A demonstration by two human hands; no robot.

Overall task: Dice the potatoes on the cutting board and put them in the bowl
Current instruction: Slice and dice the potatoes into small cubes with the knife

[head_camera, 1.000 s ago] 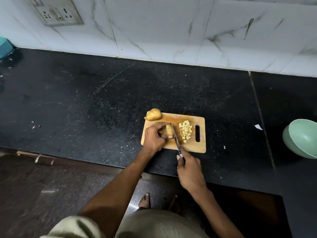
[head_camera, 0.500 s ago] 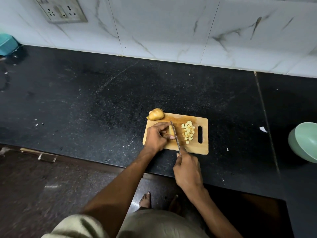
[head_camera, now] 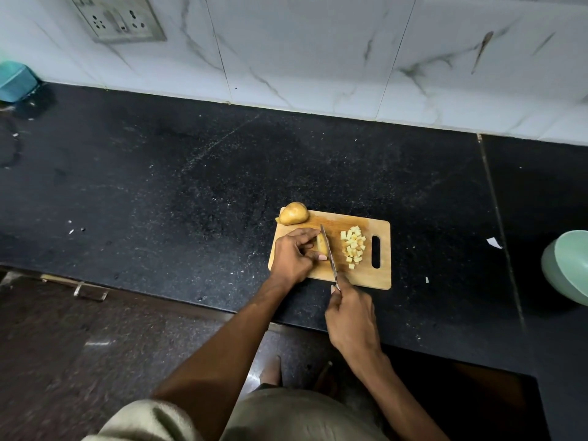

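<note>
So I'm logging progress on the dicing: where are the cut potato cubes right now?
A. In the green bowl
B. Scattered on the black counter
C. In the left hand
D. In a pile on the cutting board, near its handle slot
D: the potato cubes lie heaped on the cutting board beside its slot, right of the knife; the bowl sits far off to the right.

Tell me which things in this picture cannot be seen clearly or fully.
Head view only:
- Knife handle: hidden inside the right hand.
- Potato piece: its left part is covered by the left hand, so what remains is unclear.
- Bowl: cut off by the right edge; its contents cannot be judged.
- Teal object: cut off by the left edge, not identifiable.
- Whole potato: its far side is hidden.
</note>
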